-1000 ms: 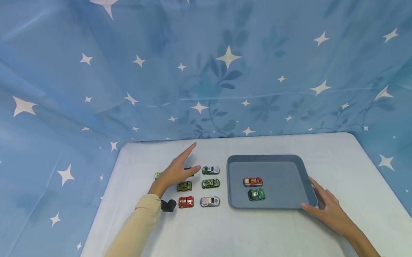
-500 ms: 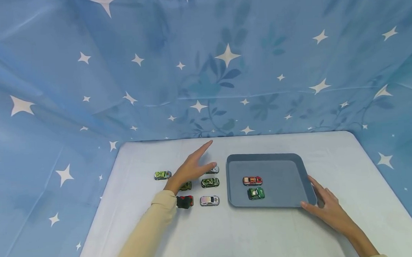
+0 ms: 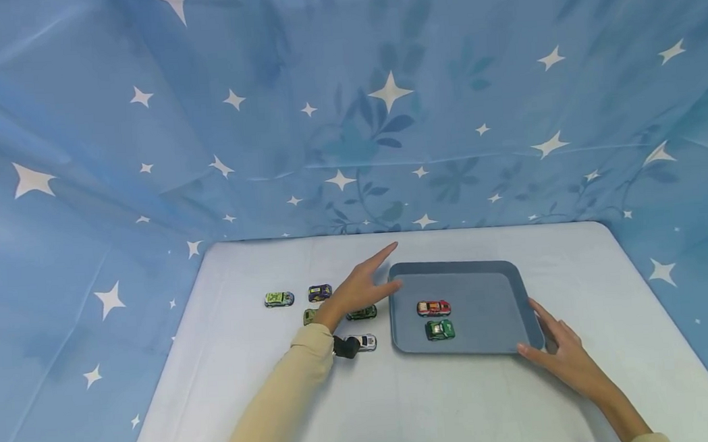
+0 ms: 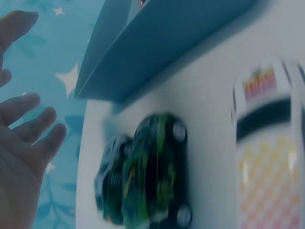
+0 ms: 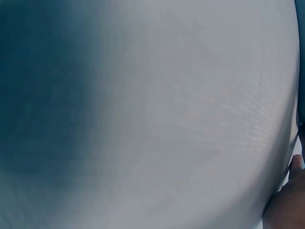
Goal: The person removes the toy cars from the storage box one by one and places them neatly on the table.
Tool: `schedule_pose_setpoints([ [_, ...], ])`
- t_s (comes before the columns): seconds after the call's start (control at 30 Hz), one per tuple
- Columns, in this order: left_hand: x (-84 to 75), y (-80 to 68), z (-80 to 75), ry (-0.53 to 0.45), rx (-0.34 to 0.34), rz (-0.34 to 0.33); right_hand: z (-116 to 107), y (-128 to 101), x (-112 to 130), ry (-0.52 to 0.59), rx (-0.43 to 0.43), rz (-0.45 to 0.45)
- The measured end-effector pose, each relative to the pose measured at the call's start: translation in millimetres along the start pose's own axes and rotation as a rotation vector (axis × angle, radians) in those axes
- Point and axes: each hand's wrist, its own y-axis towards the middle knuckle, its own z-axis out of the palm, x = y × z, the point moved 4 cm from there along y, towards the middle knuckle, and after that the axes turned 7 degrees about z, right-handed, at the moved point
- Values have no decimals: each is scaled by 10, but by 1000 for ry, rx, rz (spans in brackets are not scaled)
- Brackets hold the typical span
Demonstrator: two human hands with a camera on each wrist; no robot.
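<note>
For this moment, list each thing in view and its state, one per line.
Left hand: open, fingers straight, above the cars beside the tray, holding nothing.
Right hand: open, fingers resting on the tray's near right corner.
Tray: flat on the table, holding two cars.
Red car: on its wheels in the tray.
Green car: on its wheels in the tray.
Light green car: on its wheels on the table.
Dark blue car: on the table.

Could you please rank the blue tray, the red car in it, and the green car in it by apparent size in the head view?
1. blue tray, by far the largest.
2. red car and green car: they look about alike, so I would not rank them.
</note>
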Motion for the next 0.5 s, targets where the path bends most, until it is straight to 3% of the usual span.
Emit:
schedule_pose_setpoints([
  [0.3, -70, 141, 186, -24, 27, 17, -3, 15, -13, -4, -4, -5],
  [0.5, -106, 186, 305, 52, 36, 13, 0, 16, -20, -3, 3, 3],
])
